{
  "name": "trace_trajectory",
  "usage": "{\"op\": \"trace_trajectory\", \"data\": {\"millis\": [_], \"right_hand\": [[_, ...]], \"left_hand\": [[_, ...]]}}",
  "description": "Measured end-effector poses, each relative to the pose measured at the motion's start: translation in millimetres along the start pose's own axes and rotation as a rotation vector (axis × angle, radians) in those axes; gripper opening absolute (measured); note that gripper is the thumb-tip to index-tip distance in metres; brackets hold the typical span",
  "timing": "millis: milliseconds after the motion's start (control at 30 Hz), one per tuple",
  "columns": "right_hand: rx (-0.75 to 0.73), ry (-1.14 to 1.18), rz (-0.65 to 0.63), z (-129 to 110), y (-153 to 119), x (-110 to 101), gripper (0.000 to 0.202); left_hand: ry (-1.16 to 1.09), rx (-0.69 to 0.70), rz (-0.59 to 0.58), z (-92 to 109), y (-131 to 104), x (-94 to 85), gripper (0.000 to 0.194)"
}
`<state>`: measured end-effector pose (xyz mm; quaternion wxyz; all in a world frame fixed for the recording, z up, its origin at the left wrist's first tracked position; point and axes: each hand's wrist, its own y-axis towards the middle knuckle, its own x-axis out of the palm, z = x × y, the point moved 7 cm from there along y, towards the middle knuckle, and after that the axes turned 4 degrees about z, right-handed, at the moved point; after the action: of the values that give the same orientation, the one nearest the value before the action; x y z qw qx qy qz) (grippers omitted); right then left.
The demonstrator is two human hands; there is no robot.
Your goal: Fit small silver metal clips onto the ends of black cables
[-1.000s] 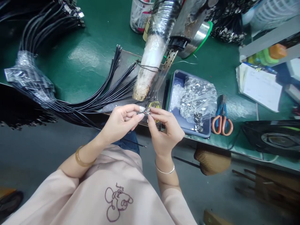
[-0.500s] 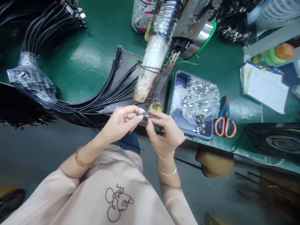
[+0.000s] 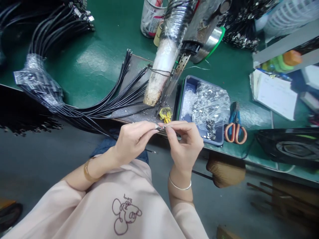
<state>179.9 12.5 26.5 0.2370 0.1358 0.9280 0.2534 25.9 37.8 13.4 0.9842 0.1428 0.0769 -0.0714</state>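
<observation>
Green tabletop (image 3: 107, 43) is stretching behind the cable bundle (image 3: 82, 113), its left part lying open. Left hand (image 3: 136, 141) and right hand (image 3: 185, 142) are pinching a small connector (image 3: 160, 128) by the front edge; rightward, a blue tray (image 3: 201, 137) is sitting near the edge.

so the bench top (image 3: 107, 39) is a shiny green, with bright patches of overhead light bouncing off it. its front edge slants down to the right, and below that it's plain grey floor (image 3: 82, 186), kinda dim. there's a pale shelf frame (image 3: 274, 49) up at the right, a brown stool seat or something like it (image 3: 225, 171) under the bench, blurry brown wooden furniture (image 3: 289, 202) at lower right, and a dark wheel-like round thing (image 3: 11, 215) at lower left.
</observation>
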Motion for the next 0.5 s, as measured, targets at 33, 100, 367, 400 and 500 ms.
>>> {"op": "trace_trajectory", "data": {"millis": [33, 100, 367, 400, 500], "right_hand": [[-0.006, 0.032, -0.015, 0.0, -1.8, -0.9, 0.01], [-0.065, 0.029, -0.032, -3.6, -7.0, -3.5, 0.012], [-0.132, -0.33, 0.051, -22.4, -19.2, -18.9, 0.013], [-0.184, -0.385, -0.002, -27.4, -18.3, -13.6, 0.012], [-0.325, -0.458, -0.109, -38.9, -18.1, 1.4, 0.003]], "left_hand": [[-0.029, -0.022, -0.051, -0.4, 0.0, 2.2, 0.017], [-0.132, -0.164, -0.22, -7.0, -0.8, 9.4, 0.026], [-0.267, -0.332, -0.28, -13.0, -6.8, 5.9, 0.028], [-0.262, -0.321, -0.281, -12.1, -8.4, 6.7, 0.027], [-0.247, -0.306, -0.27, -11.7, -11.8, 7.4, 0.025]]}}
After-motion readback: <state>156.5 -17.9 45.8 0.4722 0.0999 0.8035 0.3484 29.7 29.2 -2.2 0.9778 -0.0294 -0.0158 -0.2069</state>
